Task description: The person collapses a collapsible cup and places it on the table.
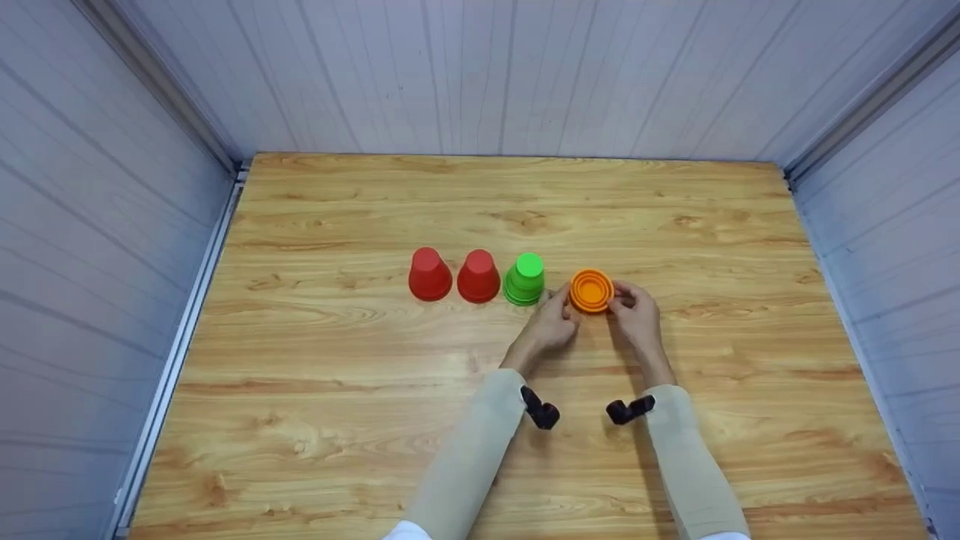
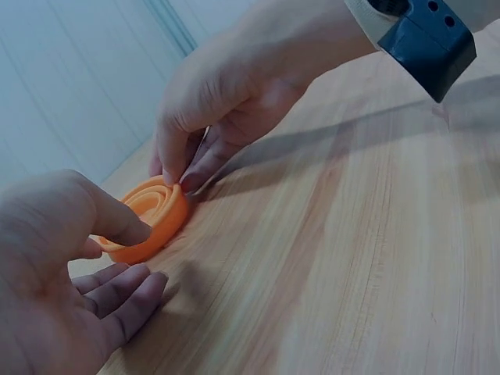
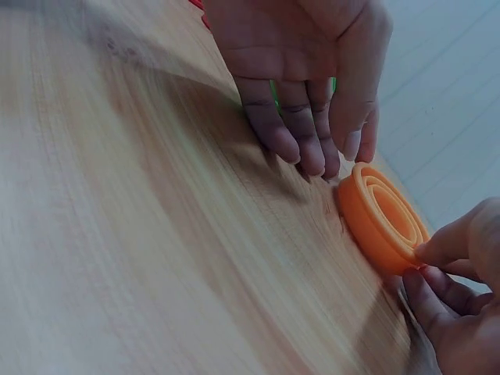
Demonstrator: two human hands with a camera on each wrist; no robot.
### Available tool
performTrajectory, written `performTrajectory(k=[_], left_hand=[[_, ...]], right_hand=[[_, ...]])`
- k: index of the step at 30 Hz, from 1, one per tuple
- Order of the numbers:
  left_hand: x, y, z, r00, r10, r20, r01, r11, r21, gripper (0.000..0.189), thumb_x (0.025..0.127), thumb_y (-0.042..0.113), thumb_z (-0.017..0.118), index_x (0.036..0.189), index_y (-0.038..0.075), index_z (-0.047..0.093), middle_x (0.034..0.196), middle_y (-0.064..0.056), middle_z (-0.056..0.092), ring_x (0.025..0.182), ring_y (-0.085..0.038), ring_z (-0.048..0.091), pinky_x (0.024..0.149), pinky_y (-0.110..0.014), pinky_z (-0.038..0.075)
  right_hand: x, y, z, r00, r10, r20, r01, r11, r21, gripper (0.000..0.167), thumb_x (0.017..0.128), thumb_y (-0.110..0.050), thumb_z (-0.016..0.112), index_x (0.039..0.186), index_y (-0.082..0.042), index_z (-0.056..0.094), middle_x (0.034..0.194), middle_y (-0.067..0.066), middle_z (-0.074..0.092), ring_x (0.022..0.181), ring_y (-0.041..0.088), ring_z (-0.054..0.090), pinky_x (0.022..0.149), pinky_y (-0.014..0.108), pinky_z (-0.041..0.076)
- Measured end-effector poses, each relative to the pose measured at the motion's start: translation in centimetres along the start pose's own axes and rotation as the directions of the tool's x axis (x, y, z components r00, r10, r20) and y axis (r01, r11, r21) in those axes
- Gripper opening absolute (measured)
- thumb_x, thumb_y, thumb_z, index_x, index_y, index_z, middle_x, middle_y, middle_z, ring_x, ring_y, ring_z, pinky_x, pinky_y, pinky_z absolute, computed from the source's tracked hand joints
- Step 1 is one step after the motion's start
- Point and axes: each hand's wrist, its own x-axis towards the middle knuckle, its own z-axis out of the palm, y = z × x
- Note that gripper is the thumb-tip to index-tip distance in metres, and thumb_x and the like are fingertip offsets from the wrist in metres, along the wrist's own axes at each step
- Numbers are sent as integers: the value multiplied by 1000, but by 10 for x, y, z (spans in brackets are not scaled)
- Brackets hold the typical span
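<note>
An orange collapsible cup (image 1: 591,291), folded flat into concentric rings, lies on the wooden table between both hands. At its left side my left hand (image 1: 553,321) pinches the rim with thumb and index finger; the other fingers spread loosely beneath, as the left wrist view shows. On the opposite side my right hand (image 1: 637,319) grips the rim between thumb and fingertips. Its fingers (image 3: 428,301) are at the cup's outer wall in the right wrist view. Just left of my left hand stands a green stepped cup (image 1: 527,279), bottom up.
Two red cups (image 1: 430,276) stand upside down in a row with the green one, farther left. Pale panel walls (image 1: 465,75) enclose the wooden table (image 1: 315,420) at the back and both sides. Black wrist mounts (image 1: 541,409) sit on both sleeves.
</note>
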Motion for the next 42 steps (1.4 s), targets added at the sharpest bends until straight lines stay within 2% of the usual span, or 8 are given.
performTrajectory(k=[5,12,19,24,30,36,42], left_hand=[[1,1,0,1000,-15,9,15,1000,-15,70,89,8,57,152,13,25,112,-8,47,89,-13,46,86,-27,42],[2,-1,0,999,-35,22,36,998,-49,71,90,9,58,152,14,24,115,-7,46,87,-12,46,79,-24,41],[1,-2,-1,999,-24,28,25,999,-45,71,90,10,58,152,10,24,116,-8,45,89,-13,45,79,-24,41],[0,-2,-1,999,-6,32,7,1000,-13,70,91,14,58,152,10,24,121,-8,46,96,-14,48,83,-26,44],[-3,0,0,999,-16,35,17,999,-36,67,91,15,57,151,8,26,126,-9,46,109,-17,52,94,-29,46],[-7,-1,0,999,-32,20,34,994,-105,60,92,15,56,147,7,32,130,-9,46,116,-20,53,99,-30,46],[-12,-3,-5,1000,21,0,-21,991,-132,47,92,9,57,137,4,44,127,-12,53,111,-21,56,96,-30,48]], right_hand=[[1,0,0,1000,17,-1,-17,1000,4,37,93,-3,55,130,-2,56,121,18,60,107,24,56,90,27,47],[1,0,2,999,41,-3,-41,999,20,36,94,-2,54,130,-1,56,121,18,60,107,23,56,89,25,47],[0,-1,4,998,65,8,-66,998,22,38,94,-2,54,131,0,54,122,18,59,108,24,56,91,28,47],[0,-3,4,999,41,2,-41,999,-10,39,93,-3,54,132,0,54,123,19,60,109,25,56,93,31,47],[-2,-2,4,999,42,-18,-42,999,8,40,93,-3,55,133,0,52,126,19,58,111,27,56,96,34,46],[-4,-3,4,998,41,-52,-37,997,65,37,92,-1,55,129,1,53,124,20,56,112,27,54,97,34,44],[-5,-7,4,997,9,-71,-2,996,94,37,92,1,55,128,4,52,125,21,55,115,29,52,101,37,43]])
